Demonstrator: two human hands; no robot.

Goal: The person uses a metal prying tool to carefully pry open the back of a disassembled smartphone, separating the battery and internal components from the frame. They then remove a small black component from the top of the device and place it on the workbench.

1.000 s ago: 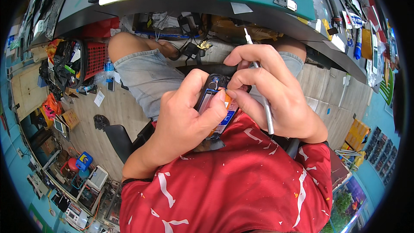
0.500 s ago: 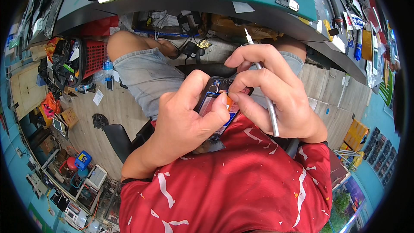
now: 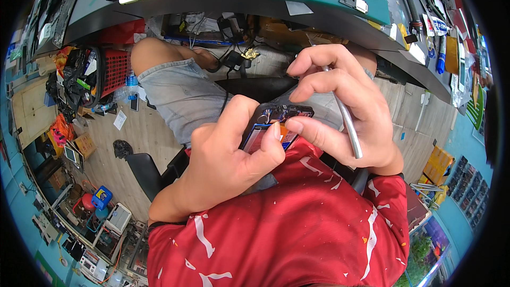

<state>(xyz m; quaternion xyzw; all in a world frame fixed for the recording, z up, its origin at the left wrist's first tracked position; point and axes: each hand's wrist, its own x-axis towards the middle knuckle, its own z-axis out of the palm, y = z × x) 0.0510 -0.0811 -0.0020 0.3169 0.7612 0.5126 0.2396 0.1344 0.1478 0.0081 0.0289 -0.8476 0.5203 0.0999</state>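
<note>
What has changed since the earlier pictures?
The right hand opened its pinch over the dark device; its silver tool's lower end swung rightward. The device tipped, showing more of its end edge. Unchanged: the left hand gripping it, the tool in the right.

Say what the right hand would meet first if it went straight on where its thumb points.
Most likely the opened dark device held in the left hand; depth is unclear, so the right hand may already be touching it.

Left hand (image 3: 226, 151) gripping, thumb (image 3: 269, 148) forward, right hand (image 3: 361, 109) half-curled, fingers (image 3: 325, 86) bent
</note>
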